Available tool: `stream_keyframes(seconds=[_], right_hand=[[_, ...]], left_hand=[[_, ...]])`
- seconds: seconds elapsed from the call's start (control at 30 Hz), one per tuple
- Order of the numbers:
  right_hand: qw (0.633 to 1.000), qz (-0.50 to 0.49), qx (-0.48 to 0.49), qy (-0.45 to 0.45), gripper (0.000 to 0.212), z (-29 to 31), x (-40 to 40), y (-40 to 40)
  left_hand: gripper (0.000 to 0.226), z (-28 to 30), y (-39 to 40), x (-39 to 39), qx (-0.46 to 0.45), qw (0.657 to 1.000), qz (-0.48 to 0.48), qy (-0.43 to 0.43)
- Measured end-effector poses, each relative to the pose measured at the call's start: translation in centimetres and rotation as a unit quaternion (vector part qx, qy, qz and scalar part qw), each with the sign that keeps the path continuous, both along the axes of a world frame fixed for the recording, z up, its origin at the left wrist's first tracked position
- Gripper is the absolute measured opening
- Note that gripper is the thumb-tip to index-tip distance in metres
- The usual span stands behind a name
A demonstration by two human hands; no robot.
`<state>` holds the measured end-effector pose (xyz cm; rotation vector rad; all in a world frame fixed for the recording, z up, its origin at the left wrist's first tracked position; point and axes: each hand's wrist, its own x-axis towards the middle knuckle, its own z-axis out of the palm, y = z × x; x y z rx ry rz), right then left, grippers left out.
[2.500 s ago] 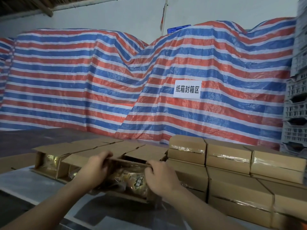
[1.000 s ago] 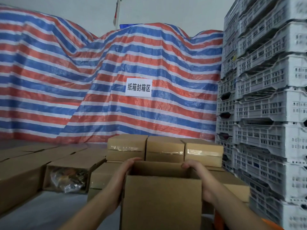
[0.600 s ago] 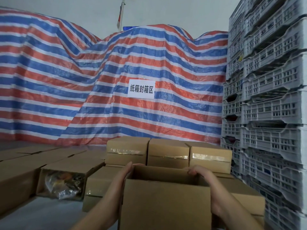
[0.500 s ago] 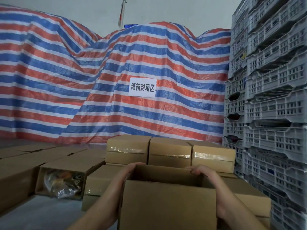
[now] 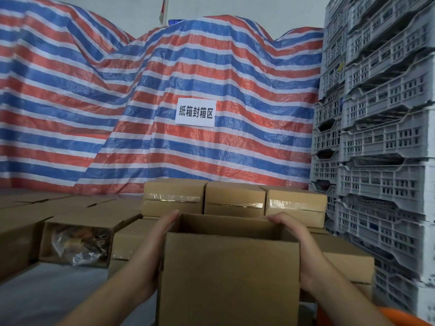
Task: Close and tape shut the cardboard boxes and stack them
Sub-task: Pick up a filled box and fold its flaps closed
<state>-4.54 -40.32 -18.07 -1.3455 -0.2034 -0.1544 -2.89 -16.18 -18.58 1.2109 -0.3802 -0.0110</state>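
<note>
Holding an open box (image 5: 230,274) between both hands, the person stands at the closing step of the task; this box has no tape on it yet, and its top is open.

Head view: the box fills the low centre of the picture, with the near flap up and the dark inside visible behind it. The left hand (image 5: 155,245) lies at 9 o'clock of the box, flat against its left wall, with the fingers reaching up to the far left corner of the rim. The right hand (image 5: 299,243) lies at 3 o'clock, with the fingers bent over the far right corner of the rim, so it seems to grip the edge. The left one looks more like pressing than gripping, but the fingertips are partly hidden.

At 12 o'clock, behind the box, three taped boxes (image 5: 233,201) stand in a row on a lower layer of boxes. At 9 o'clock an untaped box (image 5: 77,241) lies on its side and shows shiny packets inside. Grey crates (image 5: 381,137) rise at 2 o'clock, and a striped tarp (image 5: 141,102) with a white sign (image 5: 195,112) covers the back.

The next move probably calls for folding the flaps down flat before any tape goes on. No tape roll is visible here.
</note>
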Motion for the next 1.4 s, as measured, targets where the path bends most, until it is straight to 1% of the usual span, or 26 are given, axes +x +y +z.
stream_keyframes(seconds=[0.03,0.07,0.1,0.13,0.2,0.3,0.37,0.5,0.53,0.63,0.83,0.9,0.97,1.0,1.03,1.07,1.1,1.13,1.17,1.23,1.3,1.33,1.4], right_hand=[[1.0,-0.001,0.005,-0.01,0.038,0.0,0.3,-0.1],[1.0,0.001,0.016,-0.014,0.04,0.1,0.1,0.0],[1.0,0.003,0.018,-0.02,0.04,-0.1,0.4,-0.3],[1.0,-0.005,0.01,-0.019,0.04,-0.1,0.6,-0.5],[1.0,-0.01,0.008,-0.023,0.038,-0.3,0.8,-0.4],[0.999,-0.013,-0.014,-0.037,0.035,-0.3,1.0,-0.7],[0.998,-0.007,-0.037,-0.043,0.033,0.1,0.8,-0.9],[0.996,-0.02,-0.078,-0.045,0.029,0.6,0.8,-1.0],[0.996,-0.026,-0.071,-0.039,0.027,0.6,0.9,-1.0],[0.998,-0.029,-0.048,-0.024,0.027,0.4,0.9,-0.8],[0.998,-0.032,-0.054,-0.021,0.027,0.2,0.5,-0.3],[0.997,-0.033,-0.063,-0.038,0.024,0.8,0.2,-0.3],[0.995,-0.031,-0.063,-0.076,0.022,1.8,-0.1,-0.8],[0.991,-0.035,-0.085,-0.099,0.022,2.4,-0.3,-1.1],[0.982,-0.043,-0.137,-0.123,0.022,3.0,-0.7,-1.4],[0.965,-0.049,-0.215,-0.141,0.02,3.5,-1.0,-1.7],[0.944,-0.044,-0.294,-0.145,0.018,3.9,-1.3,-1.9],[0.925,-0.027,-0.357,-0.129,0.017,4.2,-1.6,-2.1],[0.909,-0.008,-0.403,-0.109,0.022,4.4,-1.8,-2.1],[0.896,0.01,-0.435,-0.086,0.037,4.6,-2.0,-2.1],[0.907,0.007,-0.414,-0.074,0.052,4.6,-1.8,-2.1],[0.913,0.007,-0.403,-0.068,0.056,4.6,-1.7,-2.0],[0.916,0.014,-0.396,-0.063,0.058,4.5,-1.7,-2.0]], left_hand=[[0.041,0.4,-0.4,-0.2,-0.01,0.999,-0.01,0.031],[0.047,0.1,-0.3,0.3,-0.019,0.999,-0.044,0.02],[0.048,-0.2,0.0,0.1,-0.029,0.998,-0.055,0.003],[0.047,-0.8,0.4,0.9,-0.025,0.997,-0.07,-0.013],[0.046,-0.9,0.9,1.7,-0.018,0.996,-0.082,-0.015],[0.04,-1.1,1.5,2.5,-0.021,0.997,-0.079,-0.005],[0.038,-1.0,1.8,2.7,-0.028,0.995,-0.099,-0.003],[0.03,-0.9,2.1,2.9,-0.003,0.991,-0.133,-0.02],[0.03,-1.0,2.1,3.0,-0.007,0.99,-0.136,-0.018],[0.034,-0.8,2.0,2.9,-0.005,0.994,-0.106,-0.038],[0.035,-0.9,1.5,2.8,0.005,0.993,-0.109,-0.037],[0.035,-1.0,1.5,2.8,0.005,0.994,-0.107,-0.035],[0.034,-1.0,1.4,2.9,0.006,0.994,-0.103,-0.026],[0.034,-1.1,1.4,3.0,0.005,0.995,-0.101,-0.019],[0.034,-1.1,1.4,3.0,0.003,0.995,-0.101,-0.013],[0.033,-1.1,1.4,3.0,0.004,0.995,-0.104,-0.009],[0.032,-1.1,1.4,2.9,0.007,0.994,-0.106,-0.006],[0.032,-1.1,1.4,2.8,0.01,0.994,-0.108,-0.005],[0.033,-1.1,1.4,2.8,0.01,0.994,-0.109,-0.007],[0.038,-1.0,1.5,2.8,0.008,0.994,-0.111,-0.011],[0.042,-1.1,1.5,2.7,0.016,0.994,-0.112,-0.013],[0.043,-1.1,1.5,2.7,0.02,0.993,-0.112,-0.013],[0.043,-1.0,1.4,2.5,0.015,0.993,-0.112,-0.012]])
